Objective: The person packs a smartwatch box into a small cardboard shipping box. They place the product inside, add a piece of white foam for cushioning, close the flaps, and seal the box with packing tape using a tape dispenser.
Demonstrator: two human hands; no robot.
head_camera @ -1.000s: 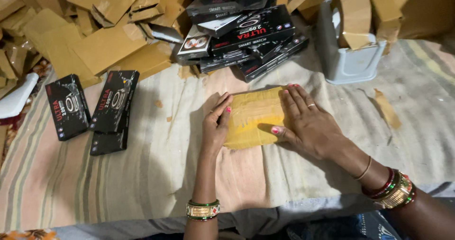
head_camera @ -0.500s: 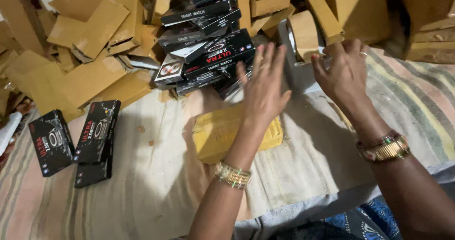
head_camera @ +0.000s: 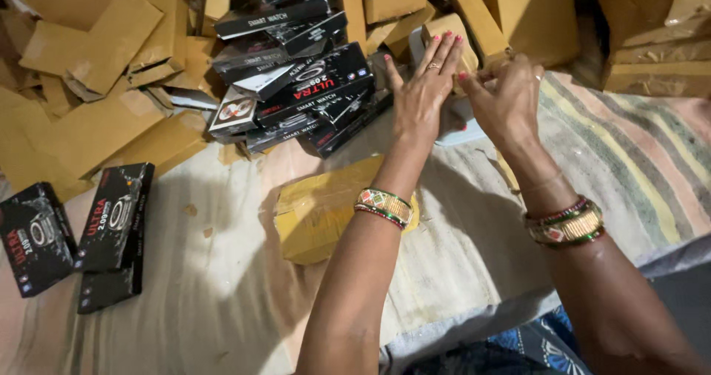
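Note:
Both my hands are stretched forward to a brown tape roll [head_camera: 446,28] that sits in a pale dispenser [head_camera: 461,132]. My left hand [head_camera: 422,93] lies flat against the roll, fingers spread and pointing up. Beside it, my right hand [head_camera: 505,97] has its fingers curled and pinched at the roll's edge, seemingly on the tape end. A packet wrapped in yellow-brown tape [head_camera: 318,212] lies on the cloth under my left forearm, with neither hand touching it.
A heap of black product boxes [head_camera: 296,86] lies behind the packet. Flattened cardboard cartons [head_camera: 89,64] fill the far left, brown boxes [head_camera: 652,49] the far right. Two piles of black boxes [head_camera: 111,219] rest at the left. A striped cloth [head_camera: 629,160] covers the surface.
My hands left the yellow-brown packet, which they had pressed down, and moved up to the tape roll. The view has shifted closer and to the right.

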